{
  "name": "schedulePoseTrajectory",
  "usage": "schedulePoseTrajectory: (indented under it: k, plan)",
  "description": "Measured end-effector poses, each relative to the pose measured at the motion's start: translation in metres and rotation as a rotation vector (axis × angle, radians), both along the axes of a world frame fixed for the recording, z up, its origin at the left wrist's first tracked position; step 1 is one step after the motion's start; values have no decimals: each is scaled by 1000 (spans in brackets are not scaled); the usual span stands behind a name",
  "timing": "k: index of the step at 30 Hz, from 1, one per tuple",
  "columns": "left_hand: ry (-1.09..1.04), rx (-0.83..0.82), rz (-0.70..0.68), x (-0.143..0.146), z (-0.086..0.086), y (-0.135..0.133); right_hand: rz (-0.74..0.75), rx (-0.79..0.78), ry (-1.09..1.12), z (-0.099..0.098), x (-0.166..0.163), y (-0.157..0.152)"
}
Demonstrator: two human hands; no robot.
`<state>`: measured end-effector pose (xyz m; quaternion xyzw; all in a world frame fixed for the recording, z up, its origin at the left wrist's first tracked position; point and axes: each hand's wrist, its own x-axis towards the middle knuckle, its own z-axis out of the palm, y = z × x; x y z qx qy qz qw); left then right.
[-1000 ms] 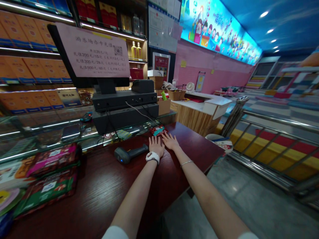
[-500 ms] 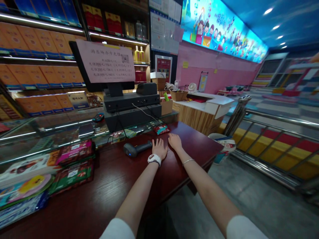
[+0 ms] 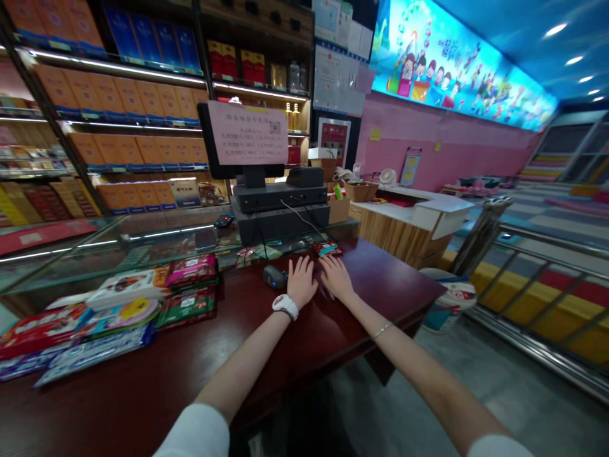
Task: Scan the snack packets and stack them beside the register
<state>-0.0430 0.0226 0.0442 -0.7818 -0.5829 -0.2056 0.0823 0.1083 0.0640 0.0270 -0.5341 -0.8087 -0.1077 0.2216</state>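
Note:
My left hand (image 3: 301, 282), with a white watch on its wrist, lies flat and open on the dark red wooden counter (image 3: 380, 279), its fingers over the handle of a grey barcode scanner (image 3: 274, 277). My right hand (image 3: 335, 278), a thin bracelet on its wrist, rests open right beside it. Its fingertips reach toward a small red and teal packet (image 3: 327, 248) at the counter's far edge. Neither hand holds anything.
A cash register with a pink notice on its screen (image 3: 248, 133) stands on a glass showcase (image 3: 143, 238). Snack packets (image 3: 188, 289) lie in piles at the left. Shelves of orange boxes (image 3: 128, 101) fill the back. A metal railing (image 3: 547, 254) runs at the right.
The view has swung left and pulled back, showing more snack packets. My left hand has slid onto the scanner's handle, and both hands lie close together.

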Motion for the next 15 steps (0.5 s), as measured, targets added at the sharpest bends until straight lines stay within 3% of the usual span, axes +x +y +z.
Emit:
schedulePoseTrajectory:
  k: [6,15]
  plan:
    - [6,72,55,-64,10,-36,161,57,40,17,-51,-27]
    - [-31,128,157,-160,-6,-85,439,97,105,26,-134,-60]
